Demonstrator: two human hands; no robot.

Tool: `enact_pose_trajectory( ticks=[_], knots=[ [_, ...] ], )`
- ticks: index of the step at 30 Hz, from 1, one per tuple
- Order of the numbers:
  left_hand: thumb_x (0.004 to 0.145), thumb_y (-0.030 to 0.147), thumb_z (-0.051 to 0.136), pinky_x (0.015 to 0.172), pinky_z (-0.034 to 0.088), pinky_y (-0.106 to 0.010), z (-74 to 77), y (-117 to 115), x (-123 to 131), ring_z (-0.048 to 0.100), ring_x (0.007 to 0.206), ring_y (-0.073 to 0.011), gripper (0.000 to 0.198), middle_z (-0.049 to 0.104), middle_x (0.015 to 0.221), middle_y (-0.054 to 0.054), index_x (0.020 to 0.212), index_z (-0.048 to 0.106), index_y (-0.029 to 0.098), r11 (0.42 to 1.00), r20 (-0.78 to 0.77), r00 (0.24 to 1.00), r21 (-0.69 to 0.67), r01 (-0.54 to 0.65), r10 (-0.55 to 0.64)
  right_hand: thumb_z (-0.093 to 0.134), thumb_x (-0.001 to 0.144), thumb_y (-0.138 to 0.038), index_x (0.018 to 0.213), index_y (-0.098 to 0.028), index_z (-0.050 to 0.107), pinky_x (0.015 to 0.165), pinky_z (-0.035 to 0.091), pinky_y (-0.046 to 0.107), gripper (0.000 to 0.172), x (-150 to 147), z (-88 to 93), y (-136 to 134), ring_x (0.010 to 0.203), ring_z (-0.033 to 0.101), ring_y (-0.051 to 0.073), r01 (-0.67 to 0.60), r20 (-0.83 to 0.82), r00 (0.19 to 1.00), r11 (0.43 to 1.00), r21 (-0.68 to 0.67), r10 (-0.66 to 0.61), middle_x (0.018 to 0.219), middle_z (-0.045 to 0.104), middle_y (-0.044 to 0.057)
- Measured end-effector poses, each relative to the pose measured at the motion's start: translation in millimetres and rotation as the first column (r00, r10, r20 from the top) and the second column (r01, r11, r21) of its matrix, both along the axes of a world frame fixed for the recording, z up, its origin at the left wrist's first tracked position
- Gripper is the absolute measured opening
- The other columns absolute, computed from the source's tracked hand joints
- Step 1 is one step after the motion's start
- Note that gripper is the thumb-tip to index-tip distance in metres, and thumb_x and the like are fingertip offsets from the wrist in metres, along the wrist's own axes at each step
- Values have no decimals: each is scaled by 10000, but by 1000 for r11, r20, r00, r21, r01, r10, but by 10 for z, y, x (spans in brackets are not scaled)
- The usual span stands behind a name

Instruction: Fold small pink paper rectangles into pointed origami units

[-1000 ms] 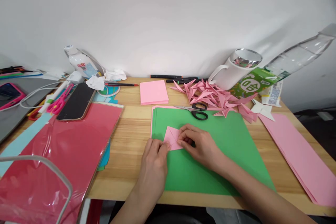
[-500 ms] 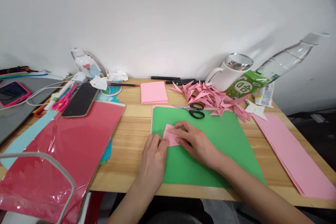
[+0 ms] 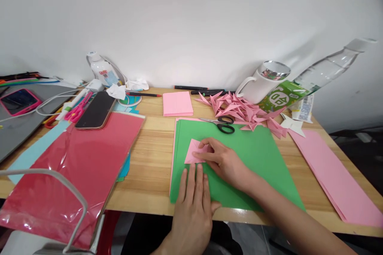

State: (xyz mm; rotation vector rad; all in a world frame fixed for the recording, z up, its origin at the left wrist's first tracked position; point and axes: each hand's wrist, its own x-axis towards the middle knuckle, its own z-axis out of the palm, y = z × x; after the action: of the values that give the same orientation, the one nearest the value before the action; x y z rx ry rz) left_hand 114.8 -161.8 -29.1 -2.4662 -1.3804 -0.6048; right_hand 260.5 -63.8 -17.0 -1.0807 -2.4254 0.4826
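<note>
A small square of pink folding paper (image 3: 191,152), with crease lines showing, lies on a stack of green paper (image 3: 254,183). My right hand (image 3: 229,163) rests over its right side, fingers bent and pressed onto it. Just below the paper's near edge, my left hand (image 3: 194,203) lies palm down with its fingers stretched out and holding nothing. Black-handled scissors (image 3: 226,129) rest on the far edge of the green stack. Behind them is a pile of pointed pink folded paper pieces (image 3: 230,107), and to the left a stack of pink paper squares (image 3: 178,103).
Along the right stand a white mug (image 3: 257,85), a green carton (image 3: 281,95) and a tilted plastic bottle (image 3: 332,65). Pink paper strips (image 3: 332,175) lie near the right edge. A red folder (image 3: 77,167) and a phone (image 3: 95,110) cover the left.
My left hand has let go of the small pink paper's left corner, moved down and right, and flattened out. My right hand stays on the paper. The view has shifted slightly.
</note>
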Motion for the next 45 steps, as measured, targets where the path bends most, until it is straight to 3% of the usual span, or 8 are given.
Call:
enact_pose_trajectory(
  ticks=[9, 16, 21, 25, 33, 36, 39, 45],
  knots=[
    [841, 469, 490, 945, 421, -510, -72, 6, -13, 462, 1200, -351, 563, 538, 1246, -225, 1191, 507, 29, 993, -26, 995, -73, -94, 92, 483, 847, -91, 1062, -237, 660, 691, 533, 304, 315, 7, -11, 7, 824, 581, 155, -1, -28, 1000, 999, -37, 0, 1079, 555, 98],
    [925, 321, 362, 831, 486, -471, -27, 53, -51, 514, 1162, -297, 402, 544, 1261, -176, 1197, 504, 62, 977, 9, 990, -162, -139, 142, 500, 843, -97, 1052, -257, 664, 700, 531, 301, 310, 6, -17, 6, 816, 583, 147, 12, -33, 999, 998, -59, -14, 1074, 550, 87],
    [913, 228, 382, 863, 495, -427, 9, 53, -193, 479, 1202, -276, 324, 552, 1253, -176, 1150, 523, 57, 984, 87, 996, -180, -15, 31, 490, 849, -93, 1063, -263, 663, 704, 523, 302, 323, 5, -24, 12, 833, 578, 153, 8, -27, 1000, 998, -64, -9, 1060, 546, 88],
    [889, 195, 445, 900, 491, -428, -32, -7, -280, 450, 1224, -296, 289, 556, 1241, -189, 1117, 540, 46, 994, 71, 997, -111, 1, 7, 484, 847, -81, 1044, -270, 673, 708, 516, 299, 331, 6, -36, 20, 811, 568, 140, 0, -43, 999, 997, -76, -3, 1059, 536, 81],
    [903, 298, 426, 910, 489, -461, -46, 2, -298, 454, 1220, -302, 395, 535, 1260, -201, 1210, 478, 57, 992, 90, 993, -102, 80, -70, 481, 856, -100, 1036, -267, 677, 713, 511, 301, 314, 5, -37, 25, 804, 562, 136, -6, -82, 997, 996, -89, -1, 1058, 533, 83],
    [905, 183, 411, 882, 511, -391, 20, 89, -357, 514, 1161, -252, 305, 590, 1186, -159, 1181, 500, 91, 981, 251, 964, -148, 127, -87, 479, 863, -112, 1032, -270, 679, 715, 508, 303, 306, 9, -32, 33, 798, 561, 134, -15, -105, 994, 995, -102, 4, 1057, 532, 82],
    [873, 108, 439, 751, 537, -335, 105, 298, -420, 606, 896, -186, 206, 649, 927, -81, 1026, 570, 154, 971, 508, 861, -220, 89, 36, 478, 859, -95, 1038, -280, 675, 734, 502, 302, 324, 16, -26, 46, 799, 561, 129, -26, -125, 992, 993, -117, 11, 1057, 530, 74],
    [744, 37, 567, 554, 463, -271, 230, 730, -450, 558, 658, -167, 137, 598, 664, -12, 722, 602, 168, 894, 441, 874, -447, 18, 203, 489, 857, -93, 1034, -281, 678, 724, 494, 291, 320, 22, -15, 65, 790, 562, 126, -35, -140, 990, 991, -130, 17, 1046, 535, 71]
  ],
)
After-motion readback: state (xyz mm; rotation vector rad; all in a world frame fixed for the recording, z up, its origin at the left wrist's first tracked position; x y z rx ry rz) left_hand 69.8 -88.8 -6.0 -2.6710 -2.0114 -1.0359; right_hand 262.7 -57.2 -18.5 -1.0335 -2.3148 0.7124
